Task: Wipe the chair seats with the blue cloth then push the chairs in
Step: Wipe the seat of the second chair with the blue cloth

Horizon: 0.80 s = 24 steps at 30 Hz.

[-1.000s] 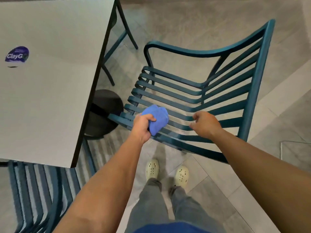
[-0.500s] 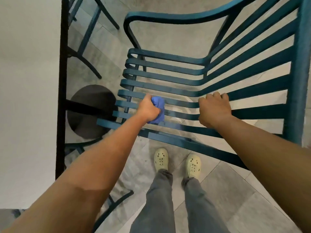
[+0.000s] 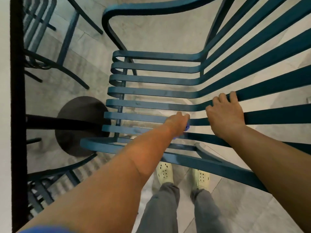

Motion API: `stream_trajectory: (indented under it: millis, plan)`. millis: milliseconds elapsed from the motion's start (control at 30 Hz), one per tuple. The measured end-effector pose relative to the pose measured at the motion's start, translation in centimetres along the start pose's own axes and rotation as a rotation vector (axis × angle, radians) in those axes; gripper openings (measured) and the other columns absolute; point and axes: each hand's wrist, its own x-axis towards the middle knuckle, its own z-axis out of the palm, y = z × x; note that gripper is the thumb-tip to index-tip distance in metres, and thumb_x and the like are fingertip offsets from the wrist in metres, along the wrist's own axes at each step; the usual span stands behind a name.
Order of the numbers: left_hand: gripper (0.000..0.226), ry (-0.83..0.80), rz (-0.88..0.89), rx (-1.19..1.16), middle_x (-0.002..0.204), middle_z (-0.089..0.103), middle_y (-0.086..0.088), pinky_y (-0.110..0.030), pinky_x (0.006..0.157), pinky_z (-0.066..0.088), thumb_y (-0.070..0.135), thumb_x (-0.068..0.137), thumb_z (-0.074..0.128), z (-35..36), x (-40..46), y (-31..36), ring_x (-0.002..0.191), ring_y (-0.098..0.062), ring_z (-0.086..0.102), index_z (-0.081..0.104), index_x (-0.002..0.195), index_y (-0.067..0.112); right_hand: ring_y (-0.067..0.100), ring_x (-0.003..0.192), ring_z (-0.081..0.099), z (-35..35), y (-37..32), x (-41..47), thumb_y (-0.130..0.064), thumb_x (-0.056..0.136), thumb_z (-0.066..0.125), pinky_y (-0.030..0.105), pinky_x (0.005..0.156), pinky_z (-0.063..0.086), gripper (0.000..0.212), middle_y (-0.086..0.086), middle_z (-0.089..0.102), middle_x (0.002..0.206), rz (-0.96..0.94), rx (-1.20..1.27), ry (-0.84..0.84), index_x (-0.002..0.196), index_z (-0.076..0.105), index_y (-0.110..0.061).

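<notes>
Pale grey floor tiles below, seen through the teal slats of the chair seat. Along the left edge, a white table with a black rim, its dark round base and post just beside the chair's front. More teal chairs tucked under the table, upper left and lower left. Cream clogs and grey trousers showing under the near armrest.

Left hand down on the near seat slats, fingers curled over the blue cloth (only a sliver peeks out at the knuckles). Right hand spread on the backrest slats, fingertips hooked over one slat, well apart from the cloth.

Against half a second ago: view closer and steeper, chair filling more of the picture; left hand slid rightward along the slats toward the backrest bend, cloth now almost hidden; right hand on much the same slats.
</notes>
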Motion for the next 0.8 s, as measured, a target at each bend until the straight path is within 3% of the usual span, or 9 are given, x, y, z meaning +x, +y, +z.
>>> stream_trajectory:
  millis: [67,133,200,333,467,533,600,700,800]
  plan:
    - [0.04,-0.004,0.009,-0.058,0.116,0.05,-0.012,-0.033,0.071,0.054,0.017,0.09,0.066,1.6,0.9,2.0,0.096,-0.03,0.059,0.051,0.127,0.013,0.037,0.142,0.026,0.2,0.2,0.3,-0.044,0.084,0.07,0.06,0.117,0.005,0.05,0.013,0.043,0.148,0.019,-0.017,-0.013,0.13,0.06,-0.026]
    - [0.038,0.009,0.001,-0.102,0.087,0.046,-0.002,-0.043,0.087,0.05,0.028,0.1,0.047,2.9,1.6,3.0,0.107,-0.037,0.059,0.045,0.131,0.007,0.038,0.145,0.021,0.4,0.4,0.5,-0.046,0.085,0.067,0.062,0.116,-0.002,0.044,0.012,0.04,0.151,0.031,-0.023,-0.022,0.126,0.063,-0.028]
    - [0.041,-0.004,0.025,-0.075,0.078,0.038,0.005,-0.045,0.092,0.047,0.03,0.101,0.041,2.8,1.8,3.2,0.112,-0.039,0.056,0.044,0.133,0.004,0.038,0.143,0.023,0.6,0.5,0.6,-0.046,0.086,0.065,0.062,0.115,-0.003,0.039,0.011,0.041,0.15,0.031,-0.027,-0.022,0.121,0.066,-0.028]
    - [0.047,-0.187,0.01,-0.049,0.121,0.044,-0.006,-0.034,0.086,0.055,0.013,0.082,0.074,2.2,1.6,1.9,0.101,-0.027,0.057,0.055,0.124,0.014,0.038,0.14,0.026,0.8,0.4,0.7,-0.043,0.089,0.06,0.062,0.115,-0.002,0.033,0.011,0.045,0.145,0.033,-0.04,-0.013,0.117,0.067,-0.027]
    - [0.048,-0.234,0.08,-0.121,0.111,0.04,-0.001,0.004,0.055,0.037,-0.001,0.093,0.05,1.6,0.6,0.4,0.094,-0.018,0.042,0.041,0.14,-0.006,0.038,0.139,0.026,0.8,0.4,0.6,-0.042,0.088,0.061,0.062,0.115,-0.004,0.031,0.011,0.045,0.143,0.031,-0.042,-0.02,0.115,0.068,-0.026]
    - [0.037,-0.259,-0.052,-0.213,0.114,0.046,-0.006,0.001,0.065,0.04,-0.004,0.091,0.05,1.4,0.3,-0.6,0.099,-0.021,0.044,0.055,0.128,-0.009,0.038,0.14,0.026,0.8,0.4,0.5,-0.042,0.088,0.063,0.062,0.115,-0.005,0.03,0.01,0.045,0.144,0.027,-0.035,-0.018,0.113,0.069,-0.027]
    - [0.021,-0.242,-0.13,-0.321,0.111,0.063,-0.012,-0.022,0.076,0.051,0.0,0.088,0.053,0.4,-0.8,-1.6,0.093,-0.024,0.059,0.07,0.101,-0.004,0.038,0.14,0.026,0.8,0.6,0.4,-0.042,0.087,0.065,0.063,0.115,-0.004,0.029,0.01,0.045,0.144,0.019,-0.03,-0.013,0.112,0.07,-0.026]
    - [0.026,-0.275,-0.2,-0.284,0.081,0.066,-0.02,-0.022,0.052,0.044,0.004,0.088,0.044,-0.7,-2.2,-5.7,0.053,-0.019,0.056,0.066,0.075,0.001,0.037,0.14,0.028,0.9,0.7,0.5,-0.042,0.086,0.067,0.063,0.115,-0.002,0.031,0.01,0.045,0.144,0.014,-0.029,-0.003,0.112,0.07,-0.026]
    - [0.026,-0.215,-0.326,-0.071,0.085,0.062,-0.017,-0.027,0.06,0.048,0.006,0.094,0.046,-2.6,-4.1,-12.1,0.071,-0.03,0.059,0.06,0.072,0.006,0.038,0.14,0.028,1.0,0.7,0.7,-0.042,0.085,0.068,0.063,0.115,-0.001,0.035,0.01,0.044,0.146,0.019,-0.028,0.001,0.116,0.069,-0.027]
